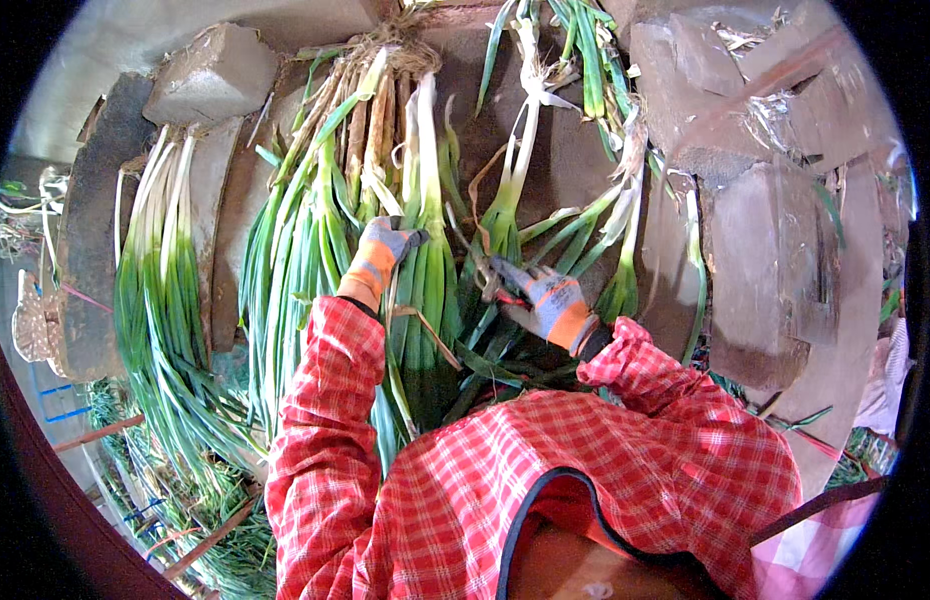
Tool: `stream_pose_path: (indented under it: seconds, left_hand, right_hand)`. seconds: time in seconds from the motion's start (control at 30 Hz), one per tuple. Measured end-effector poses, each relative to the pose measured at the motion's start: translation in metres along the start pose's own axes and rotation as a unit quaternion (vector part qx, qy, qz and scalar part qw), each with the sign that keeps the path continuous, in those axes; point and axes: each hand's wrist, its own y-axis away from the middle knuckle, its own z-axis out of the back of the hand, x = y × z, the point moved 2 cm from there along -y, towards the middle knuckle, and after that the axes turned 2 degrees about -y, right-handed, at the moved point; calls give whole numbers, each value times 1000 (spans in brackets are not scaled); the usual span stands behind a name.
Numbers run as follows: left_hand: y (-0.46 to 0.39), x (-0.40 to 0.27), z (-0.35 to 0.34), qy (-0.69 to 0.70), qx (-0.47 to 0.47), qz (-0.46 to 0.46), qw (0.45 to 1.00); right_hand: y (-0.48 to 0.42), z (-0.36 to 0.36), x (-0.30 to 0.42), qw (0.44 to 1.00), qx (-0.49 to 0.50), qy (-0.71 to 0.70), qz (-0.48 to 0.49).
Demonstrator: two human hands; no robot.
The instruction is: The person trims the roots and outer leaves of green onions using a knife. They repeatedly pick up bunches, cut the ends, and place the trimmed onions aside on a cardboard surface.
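My left hand, in a grey and orange glove, is closed around green onion stalks where white turns to green. A thick green onion with a clean white stem lies just right of its thumb. To its left spreads a large pile of green onions, with dry brown outer skins and roots at the far end. My right hand, gloved alike, grips a small cutting tool with red on its handle, probably shears. The blades point up and left, beside a stripped green onion. My fingers partly hide the tool.
A separate bunch of green onions lies on boards at the left. More loose stalks lie right of my right hand. Bricks or blocks stand at the right, and another block at the upper left. Leaf heaps cover the lower left.
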Motion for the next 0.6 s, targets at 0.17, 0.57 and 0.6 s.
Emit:
stream_pose_path:
  seconds: [0.17,0.57,0.6]
  left_hand:
    - [-59,55,39,-402,-2,-82,912]
    - [-9,6,3,-600,-177,-85,776]
    - [-5,12,3,-613,-200,-125,754]
  right_hand:
    - [4,-4,14,998,57,8,0]
    - [-24,-16,-1,1000,11,18,17]
    - [-38,-20,-5,999,19,28,11]
